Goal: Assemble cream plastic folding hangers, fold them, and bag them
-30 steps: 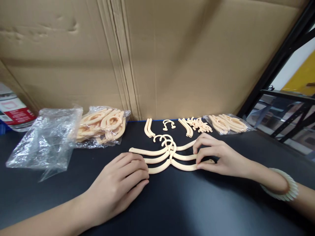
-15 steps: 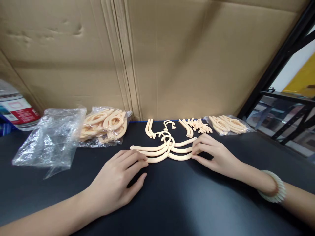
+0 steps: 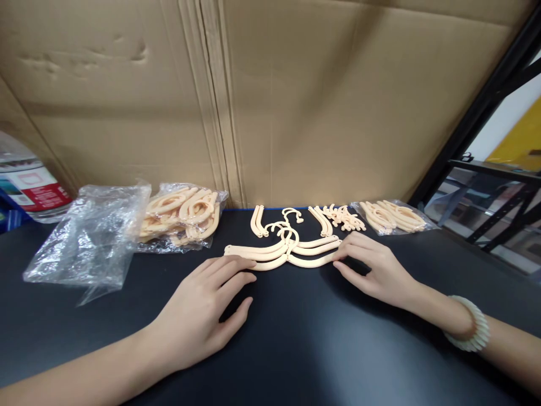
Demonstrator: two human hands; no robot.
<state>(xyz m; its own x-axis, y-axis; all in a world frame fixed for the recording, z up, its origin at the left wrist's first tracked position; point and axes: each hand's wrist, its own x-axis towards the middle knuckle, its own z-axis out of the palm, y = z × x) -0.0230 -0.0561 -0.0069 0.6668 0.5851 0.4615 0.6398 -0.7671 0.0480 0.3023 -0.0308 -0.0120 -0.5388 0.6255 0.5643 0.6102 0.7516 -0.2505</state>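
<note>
Two plastic bags point(image 3: 127, 231) (one crumpled) left of stacked hangers point(image 3: 283, 255)

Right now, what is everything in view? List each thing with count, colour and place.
hangers: about three, cream, stacked flat at table centre
loose parts: several, cream, behind the hangers
filled bags: two, clear with cream parts, back left and back right
empty bag: one, clear, left
cardboard: brown, behind the table
table: one, black
rack: black, right
bracelet: one, white, right wrist
left hand: open, fingertips at hangers' left ends
right hand: open, fingertips at hangers' right ends
</note>
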